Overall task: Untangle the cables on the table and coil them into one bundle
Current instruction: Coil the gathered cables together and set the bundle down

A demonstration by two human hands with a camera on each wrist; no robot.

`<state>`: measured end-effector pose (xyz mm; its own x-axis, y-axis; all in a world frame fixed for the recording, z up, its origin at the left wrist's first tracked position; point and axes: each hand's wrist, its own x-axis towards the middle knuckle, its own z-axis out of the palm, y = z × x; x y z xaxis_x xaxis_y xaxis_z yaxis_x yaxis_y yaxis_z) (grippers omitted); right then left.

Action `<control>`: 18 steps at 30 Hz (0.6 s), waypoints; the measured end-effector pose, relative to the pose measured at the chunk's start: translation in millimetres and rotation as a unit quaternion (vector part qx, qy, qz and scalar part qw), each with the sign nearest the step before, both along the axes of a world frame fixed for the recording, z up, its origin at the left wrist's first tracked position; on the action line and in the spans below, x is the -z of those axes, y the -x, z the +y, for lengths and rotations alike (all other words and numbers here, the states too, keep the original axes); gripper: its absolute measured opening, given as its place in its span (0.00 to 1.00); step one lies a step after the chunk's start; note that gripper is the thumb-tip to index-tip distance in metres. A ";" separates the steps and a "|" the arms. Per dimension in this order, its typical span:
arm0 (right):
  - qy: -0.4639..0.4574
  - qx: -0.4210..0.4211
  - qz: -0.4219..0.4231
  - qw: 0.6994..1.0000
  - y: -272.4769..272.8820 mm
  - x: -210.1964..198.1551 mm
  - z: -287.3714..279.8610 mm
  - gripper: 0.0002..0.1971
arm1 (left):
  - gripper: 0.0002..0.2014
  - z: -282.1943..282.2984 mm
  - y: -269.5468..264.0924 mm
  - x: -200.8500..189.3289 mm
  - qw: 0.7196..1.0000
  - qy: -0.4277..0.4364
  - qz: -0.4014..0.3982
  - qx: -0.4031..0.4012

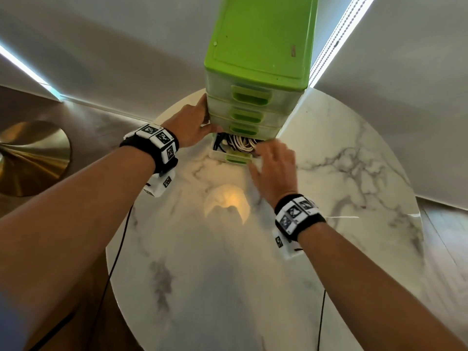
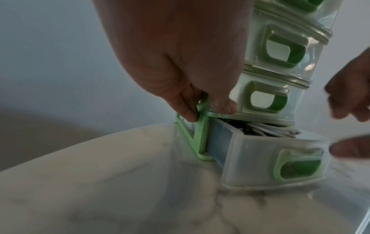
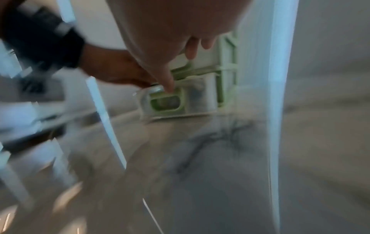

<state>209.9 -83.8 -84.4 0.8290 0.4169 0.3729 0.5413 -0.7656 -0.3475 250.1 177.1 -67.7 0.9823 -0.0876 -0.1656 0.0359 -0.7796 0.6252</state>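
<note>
A green drawer tower [image 1: 260, 46] stood at the far side of the round marble table [image 1: 342, 173]. Its bottom drawer [image 2: 260, 159] was slid out toward the near edge, long axis running near to far, with white and black cables [image 1: 240, 144] heaped inside. The left hand [image 1: 188, 127] gripped the tower's left frame, fingers curled around it. The right hand [image 1: 274, 168] hovered at the drawer front, fingers loosely spread, holding nothing.
</note>
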 end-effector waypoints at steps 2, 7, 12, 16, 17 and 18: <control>-0.106 0.114 0.157 0.975 -16.9 -2.3 -16.1 0.38 | 0.41 1.1 3.8 -5.4 0.999 0.033 0.026 0.010; -0.106 -0.006 0.368 0.924 -52.8 -20.2 -20.1 0.59 | 0.63 -3.4 13.5 -16.2 0.995 0.021 0.097 0.019; -0.100 0.050 0.365 0.924 -57.1 -20.7 -18.6 0.47 | 0.59 -8.3 12.3 -14.7 0.996 0.001 0.084 -0.010; -0.038 0.081 0.324 0.942 -61.9 -23.1 -11.9 0.34 | 0.48 -12.4 11.9 -8.2 0.998 -0.029 0.054 -0.021; -0.025 0.085 0.313 0.946 -62.9 -21.7 -10.1 0.30 | 0.45 -12.7 10.8 -4.2 0.998 -0.040 0.044 -0.029; -0.018 0.089 0.301 0.949 -63.8 -20.2 -9.1 0.27 | 0.42 -13.1 10.1 0.4 0.997 -0.050 0.032 -0.039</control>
